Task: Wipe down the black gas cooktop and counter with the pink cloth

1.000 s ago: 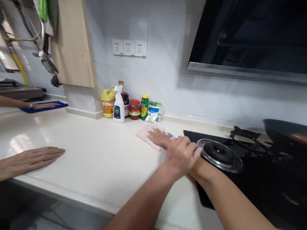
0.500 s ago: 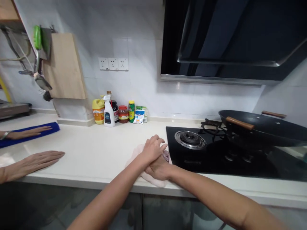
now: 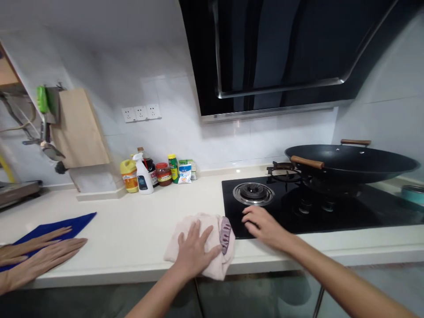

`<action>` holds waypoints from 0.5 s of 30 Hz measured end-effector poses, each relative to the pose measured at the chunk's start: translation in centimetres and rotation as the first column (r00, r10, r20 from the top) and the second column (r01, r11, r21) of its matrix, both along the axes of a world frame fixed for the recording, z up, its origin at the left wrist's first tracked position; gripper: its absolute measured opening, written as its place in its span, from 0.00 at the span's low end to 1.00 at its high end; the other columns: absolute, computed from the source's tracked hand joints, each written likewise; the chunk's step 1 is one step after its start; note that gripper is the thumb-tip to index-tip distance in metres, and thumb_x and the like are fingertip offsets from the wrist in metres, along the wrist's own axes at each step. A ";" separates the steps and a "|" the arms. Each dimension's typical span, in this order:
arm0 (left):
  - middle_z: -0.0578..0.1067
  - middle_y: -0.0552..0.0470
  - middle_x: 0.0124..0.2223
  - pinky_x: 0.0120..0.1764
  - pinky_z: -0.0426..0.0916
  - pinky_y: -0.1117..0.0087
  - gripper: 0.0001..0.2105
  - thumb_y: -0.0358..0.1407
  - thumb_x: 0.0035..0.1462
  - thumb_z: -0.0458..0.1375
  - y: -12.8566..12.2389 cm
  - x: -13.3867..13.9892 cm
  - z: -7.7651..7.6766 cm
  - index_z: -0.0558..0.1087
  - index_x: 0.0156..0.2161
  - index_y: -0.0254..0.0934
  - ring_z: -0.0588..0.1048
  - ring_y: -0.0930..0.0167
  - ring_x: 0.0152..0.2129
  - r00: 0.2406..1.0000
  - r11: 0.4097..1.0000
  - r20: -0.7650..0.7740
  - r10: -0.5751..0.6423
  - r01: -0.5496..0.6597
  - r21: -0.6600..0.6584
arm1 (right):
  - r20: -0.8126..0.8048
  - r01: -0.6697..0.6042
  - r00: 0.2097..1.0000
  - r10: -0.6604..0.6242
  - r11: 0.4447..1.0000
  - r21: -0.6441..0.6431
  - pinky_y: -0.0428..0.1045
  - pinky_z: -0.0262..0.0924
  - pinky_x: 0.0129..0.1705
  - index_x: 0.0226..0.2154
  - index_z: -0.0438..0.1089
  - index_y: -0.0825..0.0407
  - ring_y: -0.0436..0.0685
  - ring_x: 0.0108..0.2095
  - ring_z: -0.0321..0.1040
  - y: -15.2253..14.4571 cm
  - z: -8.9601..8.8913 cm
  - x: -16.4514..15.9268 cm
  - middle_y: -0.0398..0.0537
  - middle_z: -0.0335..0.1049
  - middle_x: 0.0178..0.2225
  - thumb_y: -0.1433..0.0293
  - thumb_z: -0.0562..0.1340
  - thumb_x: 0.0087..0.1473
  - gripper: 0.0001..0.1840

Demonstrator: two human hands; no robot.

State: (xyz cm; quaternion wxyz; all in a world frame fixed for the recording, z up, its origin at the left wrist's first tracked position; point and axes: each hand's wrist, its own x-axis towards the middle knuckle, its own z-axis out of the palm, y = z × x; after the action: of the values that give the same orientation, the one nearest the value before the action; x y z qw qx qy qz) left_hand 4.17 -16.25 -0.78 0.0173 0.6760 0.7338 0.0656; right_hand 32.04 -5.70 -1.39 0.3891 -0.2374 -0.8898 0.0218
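My left hand [image 3: 195,249] lies with its fingers spread on a pale pink cloth [image 3: 212,221], pressing it against the white countertop [image 3: 132,238]. The cloth is folded, with a purple patterned patch at its right side, and reaches the corner of the black gas stove [image 3: 285,216]. My right hand [image 3: 261,225] is off the cloth, above the stove's front left edge, with its fingers bent and apart and nothing in them. Behind that hand is the left burner [image 3: 253,192].
At left, another person's hands [image 3: 53,256] rest on a blue cloth [image 3: 79,223] and the counter. A spray bottle [image 3: 143,176], an oil jug [image 3: 129,176] and several jars and packets line the wall. A large wok [image 3: 351,163] sits on the right burner, under a black range hood [image 3: 274,48].
My hands were stacked together on the cloth; now they are apart, the right one over the stove edge. The cloth lies more spread out. The other person's hands have come together.
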 end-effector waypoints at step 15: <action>0.53 0.40 0.73 0.59 0.52 0.34 0.39 0.68 0.57 0.38 20.5 -7.2 1.1 0.59 0.69 0.57 0.52 0.40 0.67 0.959 0.960 -0.064 0.278 -0.275 0.049 | 0.155 0.263 0.942 -0.298 0.941 0.213 0.51 0.54 0.41 0.35 0.70 0.50 0.54 0.35 0.68 11.8 2.6 0.8 0.46 0.72 0.33 0.71 0.53 0.67 0.12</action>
State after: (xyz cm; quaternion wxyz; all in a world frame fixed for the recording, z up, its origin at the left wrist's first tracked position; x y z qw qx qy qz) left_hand -3.04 4.29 0.36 -0.0313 0.5689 0.8197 0.0583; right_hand 32.80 6.14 1.21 0.3245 -0.3250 -0.8771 -0.1408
